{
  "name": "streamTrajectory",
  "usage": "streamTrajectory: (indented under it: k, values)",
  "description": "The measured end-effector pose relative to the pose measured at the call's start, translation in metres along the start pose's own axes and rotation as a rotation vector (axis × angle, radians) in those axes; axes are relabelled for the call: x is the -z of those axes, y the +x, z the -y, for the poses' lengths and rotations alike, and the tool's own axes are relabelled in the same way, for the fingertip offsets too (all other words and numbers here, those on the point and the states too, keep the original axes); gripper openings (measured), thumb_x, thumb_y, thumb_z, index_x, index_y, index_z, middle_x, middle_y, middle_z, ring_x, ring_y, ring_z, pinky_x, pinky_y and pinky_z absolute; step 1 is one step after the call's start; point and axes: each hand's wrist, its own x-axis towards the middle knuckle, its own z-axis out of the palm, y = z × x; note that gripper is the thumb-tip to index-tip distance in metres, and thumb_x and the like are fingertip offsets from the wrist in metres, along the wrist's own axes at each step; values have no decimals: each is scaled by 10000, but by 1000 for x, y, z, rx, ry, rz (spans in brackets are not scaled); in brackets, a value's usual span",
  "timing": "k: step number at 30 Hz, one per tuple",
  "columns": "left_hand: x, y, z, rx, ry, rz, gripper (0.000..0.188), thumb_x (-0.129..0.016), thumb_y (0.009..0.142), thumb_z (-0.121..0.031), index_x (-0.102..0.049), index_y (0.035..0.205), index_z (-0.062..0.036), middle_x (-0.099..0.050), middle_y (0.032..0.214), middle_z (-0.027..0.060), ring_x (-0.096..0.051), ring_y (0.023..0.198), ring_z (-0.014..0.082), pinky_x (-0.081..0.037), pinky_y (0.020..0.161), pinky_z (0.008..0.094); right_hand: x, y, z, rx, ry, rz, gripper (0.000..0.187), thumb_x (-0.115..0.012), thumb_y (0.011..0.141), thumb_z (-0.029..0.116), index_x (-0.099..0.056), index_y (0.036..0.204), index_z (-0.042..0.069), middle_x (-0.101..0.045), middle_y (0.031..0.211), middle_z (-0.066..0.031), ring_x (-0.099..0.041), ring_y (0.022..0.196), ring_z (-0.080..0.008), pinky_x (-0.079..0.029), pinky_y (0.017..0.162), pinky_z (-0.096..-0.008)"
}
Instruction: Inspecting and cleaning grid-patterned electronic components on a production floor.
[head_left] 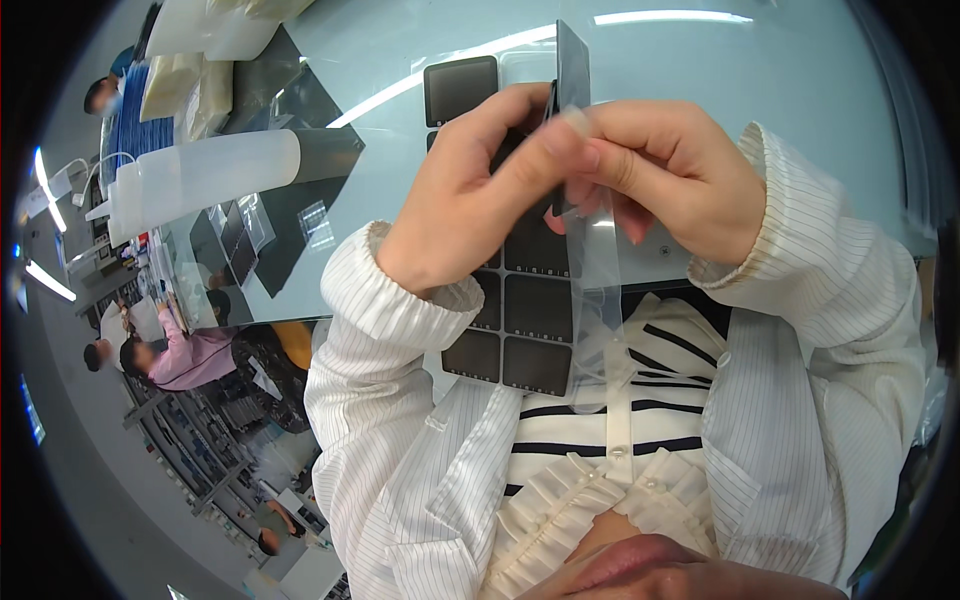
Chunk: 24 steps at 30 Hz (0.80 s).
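head view: the left hand [458, 195] is curled, its thumb blurred, its grip impossible to tell; below it, the sheet of dark squares [538, 308] reaches past the table's [800, 75] edge. alongside, clear film [598, 265] seems pinched by the right hand [680, 170], and should be kept taut, uncreased.

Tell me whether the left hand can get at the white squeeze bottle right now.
Probably yes: nothing seems to stand between the left hand and the squeeze bottle, though that hand looks busy around the clear film and might need freeing first.
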Motion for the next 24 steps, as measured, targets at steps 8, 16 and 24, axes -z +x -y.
streamTrajectory:
  k: [8,16,24]
  values:
    - [3,0,3,-36,209,90,325,-638,868,-247,-550,1003,35,-592,788,43,-567,641,82,-483,544,208,9,3,1,-35,-24,47,240,-473,945,179,-540,765,35,-504,645,21,-473,575,-58,-387,509,-200]
    - [13,-1,4,9,212,109,187,-549,914,-152,-546,961,29,-591,782,36,-570,635,78,-483,529,214,15,4,-7,73,-282,21,233,-470,912,116,-508,716,-5,-490,735,-24,-464,655,-90,-381,603,-220]
    - [21,-7,-7,90,103,-55,238,-507,895,-62,-515,1092,70,-618,810,108,-602,594,156,-483,461,249,31,-1,-2,63,-366,16,102,-441,756,26,-484,672,-12,-588,884,-109,-537,726,-141,-459,675,-276]
